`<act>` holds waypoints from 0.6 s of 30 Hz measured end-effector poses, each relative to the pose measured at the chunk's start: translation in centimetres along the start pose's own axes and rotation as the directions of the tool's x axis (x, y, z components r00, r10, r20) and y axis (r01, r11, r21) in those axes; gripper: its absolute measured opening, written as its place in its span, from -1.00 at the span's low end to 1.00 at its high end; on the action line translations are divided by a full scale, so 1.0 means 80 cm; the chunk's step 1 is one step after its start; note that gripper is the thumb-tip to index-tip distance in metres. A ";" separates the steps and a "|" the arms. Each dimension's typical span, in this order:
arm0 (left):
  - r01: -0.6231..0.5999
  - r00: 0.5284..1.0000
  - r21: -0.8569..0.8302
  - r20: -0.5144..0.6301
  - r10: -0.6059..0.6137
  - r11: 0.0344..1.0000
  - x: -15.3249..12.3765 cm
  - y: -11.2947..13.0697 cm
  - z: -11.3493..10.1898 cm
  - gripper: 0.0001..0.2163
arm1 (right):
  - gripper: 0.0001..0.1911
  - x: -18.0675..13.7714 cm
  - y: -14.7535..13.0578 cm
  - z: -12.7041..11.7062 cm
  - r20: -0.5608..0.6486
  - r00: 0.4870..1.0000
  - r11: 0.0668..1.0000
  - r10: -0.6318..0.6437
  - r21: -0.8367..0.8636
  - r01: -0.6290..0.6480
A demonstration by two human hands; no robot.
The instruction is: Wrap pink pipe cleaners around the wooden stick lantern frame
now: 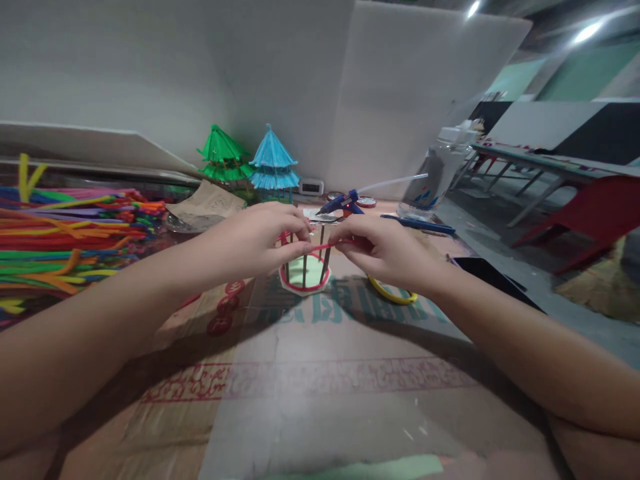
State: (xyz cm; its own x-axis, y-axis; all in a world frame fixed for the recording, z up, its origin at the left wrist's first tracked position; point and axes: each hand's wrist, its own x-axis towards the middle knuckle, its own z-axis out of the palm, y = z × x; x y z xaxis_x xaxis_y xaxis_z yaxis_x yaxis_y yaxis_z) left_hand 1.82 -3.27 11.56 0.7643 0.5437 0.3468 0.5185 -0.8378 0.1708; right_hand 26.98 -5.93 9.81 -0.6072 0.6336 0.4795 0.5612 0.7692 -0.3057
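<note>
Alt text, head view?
Left hand and right hand hold a red strip by the dark posts on a green base. Behind are a blue glue gun, a green tiered model and a blue one; colourful strips lie at left.

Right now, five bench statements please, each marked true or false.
1. The left hand and right hand both touch the thin red strip. True.
2. The blue two-tiered pleated cone stands left of the green two-tiered pleated cone. False: it stands right of it.
3. The blue glue gun is beyond the hands. True.
4. The round yellow ring lies nearer the left hand. False: it lies nearer the right.
5. Thin dark posts rise from the red-edged, pale-green base. True.
</note>
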 end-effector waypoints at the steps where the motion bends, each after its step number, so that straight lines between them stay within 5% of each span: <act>1: 0.001 1.000 0.003 0.003 -0.001 1.000 0.000 0.000 0.000 -0.63 | -0.80 0.000 0.000 0.000 0.003 1.000 1.000 0.000 0.000 0.000; 18: -0.029 1.000 -0.003 -0.001 0.029 1.000 0.000 -0.005 0.002 -0.63 | -0.77 0.000 0.003 0.004 0.008 1.000 1.000 -0.017 -0.014 0.017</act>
State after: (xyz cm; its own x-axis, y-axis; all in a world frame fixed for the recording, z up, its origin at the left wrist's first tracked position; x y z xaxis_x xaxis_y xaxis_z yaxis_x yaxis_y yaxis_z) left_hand 1.67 -2.90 11.31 0.7785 0.5194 0.3524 0.4954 -0.8532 0.1631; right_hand 26.95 -5.69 9.47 -0.6212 0.6211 0.4778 0.5586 0.7786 -0.2859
